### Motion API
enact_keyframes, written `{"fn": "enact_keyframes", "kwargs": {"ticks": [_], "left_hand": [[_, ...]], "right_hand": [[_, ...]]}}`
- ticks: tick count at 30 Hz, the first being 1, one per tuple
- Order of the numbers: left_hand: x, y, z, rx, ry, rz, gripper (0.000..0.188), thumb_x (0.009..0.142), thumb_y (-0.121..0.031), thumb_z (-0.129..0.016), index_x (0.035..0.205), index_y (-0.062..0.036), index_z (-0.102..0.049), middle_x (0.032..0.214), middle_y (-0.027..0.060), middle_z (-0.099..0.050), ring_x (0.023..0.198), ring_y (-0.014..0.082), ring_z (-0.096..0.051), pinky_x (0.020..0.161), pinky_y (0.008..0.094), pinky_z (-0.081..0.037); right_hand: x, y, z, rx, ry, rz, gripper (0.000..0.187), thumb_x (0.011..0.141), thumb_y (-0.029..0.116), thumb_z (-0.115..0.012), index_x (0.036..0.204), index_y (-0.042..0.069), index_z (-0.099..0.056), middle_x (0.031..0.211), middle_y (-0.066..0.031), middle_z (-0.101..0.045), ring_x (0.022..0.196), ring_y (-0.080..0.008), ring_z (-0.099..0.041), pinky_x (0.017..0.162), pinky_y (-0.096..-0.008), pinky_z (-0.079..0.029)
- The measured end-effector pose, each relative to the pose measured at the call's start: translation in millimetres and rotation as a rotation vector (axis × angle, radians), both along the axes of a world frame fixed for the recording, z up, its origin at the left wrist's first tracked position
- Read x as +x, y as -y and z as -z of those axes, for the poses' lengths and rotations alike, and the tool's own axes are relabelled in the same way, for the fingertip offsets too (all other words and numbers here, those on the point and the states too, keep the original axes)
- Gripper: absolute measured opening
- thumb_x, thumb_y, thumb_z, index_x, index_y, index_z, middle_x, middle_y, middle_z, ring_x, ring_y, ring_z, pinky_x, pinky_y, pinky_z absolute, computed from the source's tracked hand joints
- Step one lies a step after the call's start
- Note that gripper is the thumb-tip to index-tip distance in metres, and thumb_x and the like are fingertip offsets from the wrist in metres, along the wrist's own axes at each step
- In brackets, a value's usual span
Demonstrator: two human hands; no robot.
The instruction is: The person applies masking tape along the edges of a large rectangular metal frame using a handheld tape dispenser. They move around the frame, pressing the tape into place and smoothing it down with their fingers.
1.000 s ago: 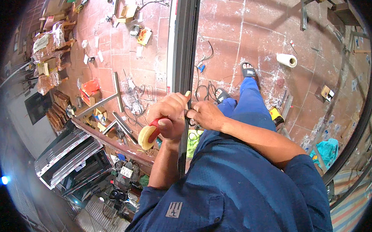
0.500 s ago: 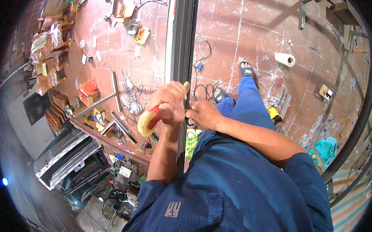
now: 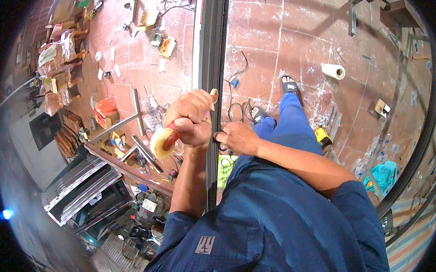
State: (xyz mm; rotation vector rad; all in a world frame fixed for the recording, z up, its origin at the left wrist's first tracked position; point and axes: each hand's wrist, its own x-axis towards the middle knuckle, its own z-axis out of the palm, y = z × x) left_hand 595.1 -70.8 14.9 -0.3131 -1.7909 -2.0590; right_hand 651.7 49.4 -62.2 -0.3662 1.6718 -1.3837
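Note:
A long dark metal frame bar runs upright through the middle of the view. On its left side, my left hand is closed around a tool with a rounded, pale-yellow end and a red section beside it. A small yellow tip shows past the knuckles, close to the bar; the fist hides the rest, so its kind is unclear. My right hand is against the bar's right edge, a little lower. Its fingers are curled together at something small and dark that I cannot make out.
Black cable lies on the tiled floor near my feet. A white roll is farther right, a teal cloth at lower right. Boxes, metal pieces and wrapped stacks crowd the left. Bright green material shows below my right hand.
My left hand has shifted slightly left with the tool, and its yellow end has turned to show a rounder face. My right hand stays at the bar. The view has shifted slightly.

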Motion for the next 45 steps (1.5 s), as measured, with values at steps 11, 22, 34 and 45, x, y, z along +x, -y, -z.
{"fn": "enact_keyframes", "kwargs": {"ticks": [11, 22, 34, 45], "left_hand": [[-4.3, -4.8, 15.2, -0.032, 0.034, 0.005, 0.061, 0.105, -0.061, -0.048, 0.072, -0.01, -0.043, 0.064, 0.0014, -0.042, 0.056, 0.0167, -0.04, 0.057, 0.0356, -0.039], [-13.9, 10.2, 18.7, 0.081, 0.065, 0.052, 0.06, 0.106, -0.058, -0.048, 0.069, -0.0104, -0.043, 0.06, 0.0031, -0.044, 0.055, 0.0182, -0.041, 0.055, 0.0365, -0.039], [-29.6, 5.9, 14.3, -0.001, 0.075, 0.007, 0.063, 0.105, -0.065, -0.042, 0.071, -0.0115, -0.042, 0.061, 0.0015, -0.041, 0.053, 0.0169, -0.039, 0.054, 0.0355, -0.039], [-27.7, 2.3, 17.9, 0.018, 0.057, 0.069, 0.06, 0.105, -0.06, -0.047, 0.073, -0.0103, -0.044, 0.063, 0.0023, -0.043, 0.056, 0.0177, -0.042, 0.056, 0.0355, -0.039]], "right_hand": [[-2.9, -3.0, -3.9, 0.043, -0.095, -0.033, 0.043, 0.095, 0.037, -0.062, 0.084, -0.003, -0.073, 0.081, -0.0258, -0.07, 0.08, -0.0435, -0.071, 0.075, -0.0512, -0.054], [-2.3, 0.7, 5.1, 0.006, -0.049, -0.023, 0.041, 0.095, 0.036, -0.062, 0.083, -0.001, -0.073, 0.079, -0.0218, -0.071, 0.081, -0.0401, -0.072, 0.076, -0.0492, -0.054], [1.3, 2.6, 4.8, -0.009, -0.013, -0.054, 0.038, 0.097, 0.035, -0.062, 0.086, -0.001, -0.07, 0.078, -0.0194, -0.072, 0.08, -0.0379, -0.072, 0.076, -0.0494, -0.053], [-4.5, -1.9, 2.2, -0.037, -0.05, -0.028, 0.044, 0.095, 0.038, -0.06, 0.084, -0.004, -0.07, 0.084, -0.0279, -0.069, 0.085, -0.0454, -0.069, 0.079, -0.0538, -0.052]]}}
